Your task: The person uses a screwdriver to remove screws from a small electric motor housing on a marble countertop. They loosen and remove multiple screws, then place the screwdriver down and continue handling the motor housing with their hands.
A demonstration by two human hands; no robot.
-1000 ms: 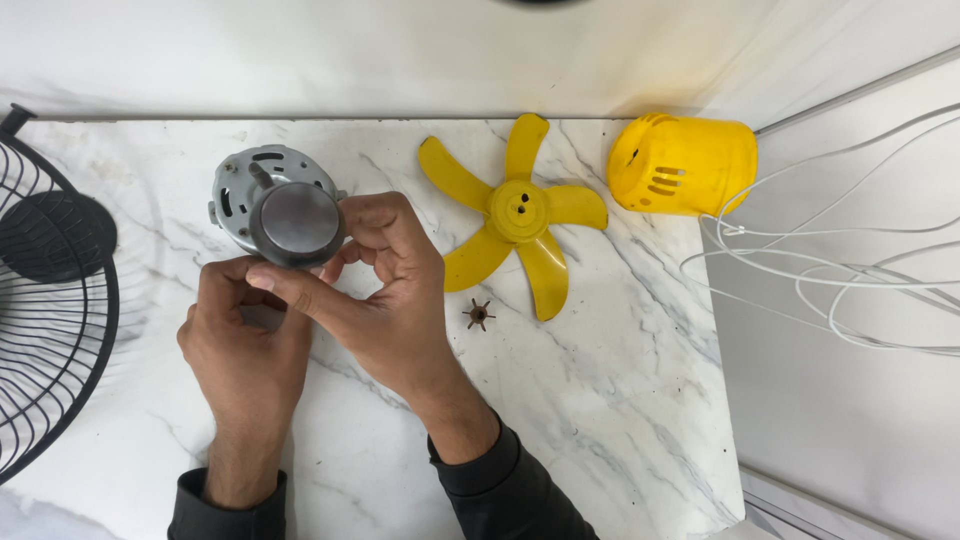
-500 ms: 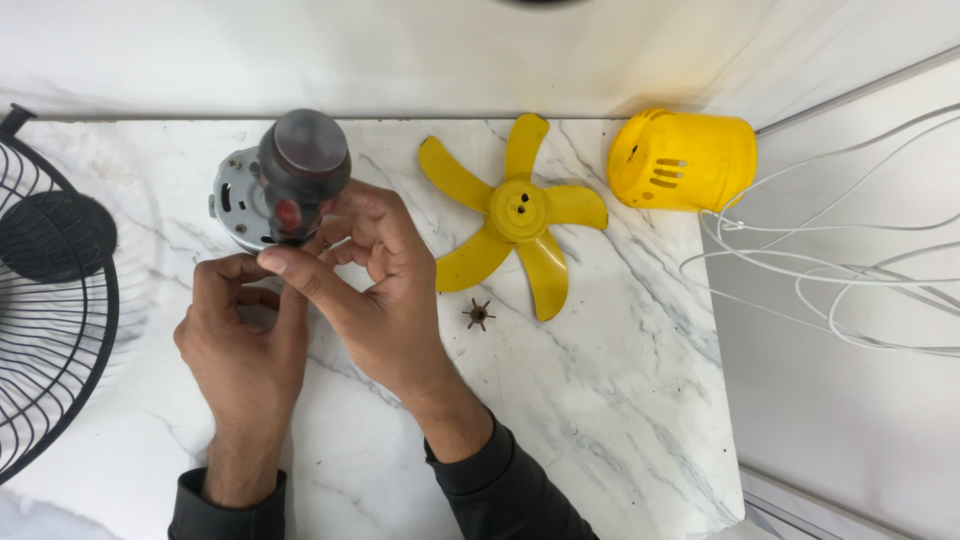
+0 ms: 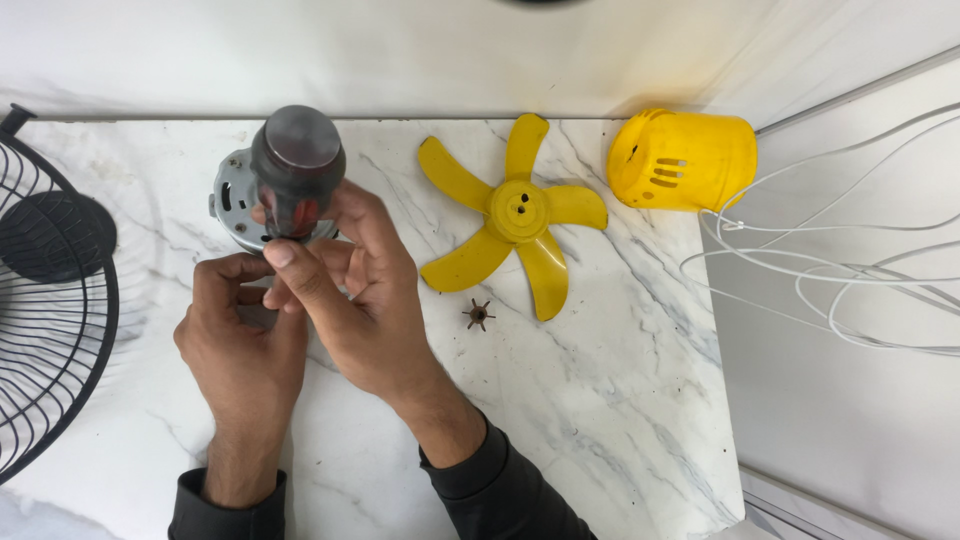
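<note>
My right hand (image 3: 350, 300) is shut on a screwdriver (image 3: 297, 165) with a dark grey and red handle. The handle's butt end points up at the camera. It stands over a round silver fan motor (image 3: 232, 195) lying on the marble table (image 3: 600, 400). My left hand (image 3: 240, 340) is curled just below the motor, its thumb and fingertips pressed against my right hand's fingers. What those fingertips pinch is hidden. A yellow five-blade fan propeller (image 3: 515, 215) lies right of my hands, with a small dark star-shaped part (image 3: 478, 315) below it.
A black wire fan guard (image 3: 50, 290) lies at the table's left edge. A yellow plastic motor cover (image 3: 685, 160) lies on its side at the back right. White cable loops (image 3: 840, 280) run over the lower grey surface to the right.
The screwdriver handle has swung up and away from me, from above my fingers to over the motor. Both hands have stayed in nearly the same place.
</note>
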